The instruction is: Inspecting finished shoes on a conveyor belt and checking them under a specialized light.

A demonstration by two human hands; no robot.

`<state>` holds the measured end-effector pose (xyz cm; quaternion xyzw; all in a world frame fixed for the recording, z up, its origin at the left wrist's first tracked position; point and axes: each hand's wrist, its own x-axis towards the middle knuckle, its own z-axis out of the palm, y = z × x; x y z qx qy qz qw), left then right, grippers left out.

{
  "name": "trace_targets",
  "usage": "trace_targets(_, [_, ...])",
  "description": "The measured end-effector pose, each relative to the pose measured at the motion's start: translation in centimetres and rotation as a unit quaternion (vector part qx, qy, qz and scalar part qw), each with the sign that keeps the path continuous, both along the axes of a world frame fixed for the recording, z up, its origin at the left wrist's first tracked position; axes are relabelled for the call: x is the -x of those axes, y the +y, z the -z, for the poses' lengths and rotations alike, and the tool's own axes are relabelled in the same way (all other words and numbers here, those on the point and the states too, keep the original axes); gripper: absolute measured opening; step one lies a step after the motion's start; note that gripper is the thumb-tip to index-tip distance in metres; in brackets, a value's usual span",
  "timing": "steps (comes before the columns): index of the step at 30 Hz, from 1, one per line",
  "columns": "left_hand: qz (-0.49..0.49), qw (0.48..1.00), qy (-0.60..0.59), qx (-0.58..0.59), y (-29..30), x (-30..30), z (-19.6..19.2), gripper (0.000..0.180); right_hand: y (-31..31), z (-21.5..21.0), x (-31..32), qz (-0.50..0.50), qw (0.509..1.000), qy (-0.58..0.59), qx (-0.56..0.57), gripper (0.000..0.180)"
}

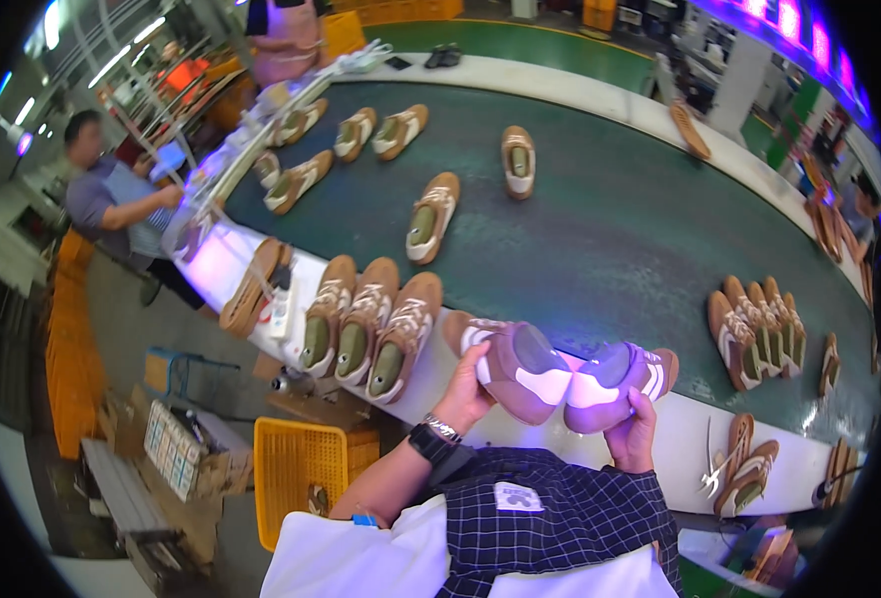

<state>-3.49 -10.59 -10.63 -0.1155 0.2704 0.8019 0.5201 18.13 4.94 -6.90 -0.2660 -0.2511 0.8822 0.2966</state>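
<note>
Side by side over the white near ledge I hold two brown-and-white sneakers with their heels turned toward me. My left hand (468, 387) is closed around the left sneaker (528, 377), thumb on its side. In my right hand (634, 431) is the right sneaker (615, 389), gripped at its heel and side. The heels almost touch, and purple light falls on them. Just left of my left hand, several similar sneakers (403, 334) stand in a row on the ledge, toes pointing away.
A green conveyor belt (560, 259) carries scattered sneakers, with a group of sneakers (749, 324) at right. Another sneaker pair (744, 463) sits right on the ledge. A yellow crate (286, 468) is below left. A person (121, 199) works at far left.
</note>
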Motion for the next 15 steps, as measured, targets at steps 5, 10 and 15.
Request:
trace_targets(5, [0.036, 0.998, -0.040, 0.013, -1.1, -0.6, 2.0, 0.043, -1.0, 0.9, 0.8, -0.053, 0.999, -0.011, 0.003, 0.061])
trace_targets(10, [0.028, 0.999, -0.037, 0.000, -2.3, -0.6, 4.0, 0.039, -1.7, 1.7, 1.0, -0.093, 0.995, -0.021, 0.021, 0.061])
trace_targets(15, [0.025, 0.999, -0.042, 0.005, -4.0, -0.1, 5.3, 0.038, -1.8, 2.2, 1.1, -0.102, 0.994, -0.009, 0.031, 0.060])
